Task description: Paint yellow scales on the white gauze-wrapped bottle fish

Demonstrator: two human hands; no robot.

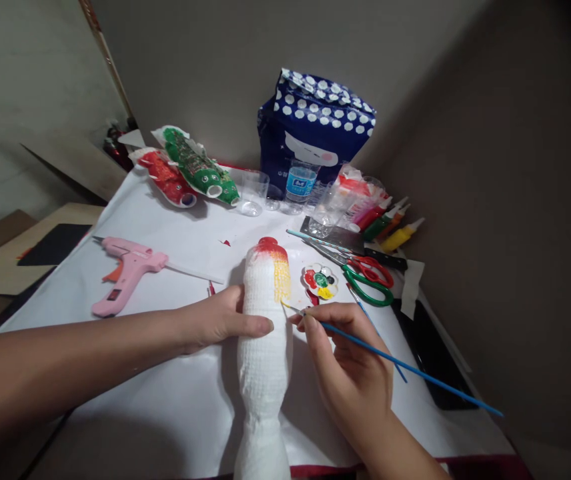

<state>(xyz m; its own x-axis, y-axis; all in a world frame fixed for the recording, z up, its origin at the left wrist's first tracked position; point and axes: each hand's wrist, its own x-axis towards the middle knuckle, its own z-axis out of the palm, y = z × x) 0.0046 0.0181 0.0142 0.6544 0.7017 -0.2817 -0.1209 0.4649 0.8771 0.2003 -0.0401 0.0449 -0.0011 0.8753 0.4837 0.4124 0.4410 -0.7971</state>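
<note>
A white, gauze-textured bottle shape (263, 360) lies lengthwise before me, its neck red and a patch below it yellow. My left hand (230, 315) is wrapped round its left side, thumb across the top. In my right hand (348, 347) a thin blue paintbrush (390, 360) is pinched near its bristles. The yellow-tipped bristles touch the bottle shape at the lower end of the yellow patch. Just beyond my right hand sits a flower-shaped paint palette (307, 275) with red, green, black and yellow paint in its wells.
A pink glue gun (128, 267) lies left. Painted red (163, 175) and green fish shapes (198, 163) rest at the back, near plastic cups (301, 183) and a blue bag (310, 133). Scissors (368, 283), paint bottles (401, 237) and another brush (380, 340) are on the right.
</note>
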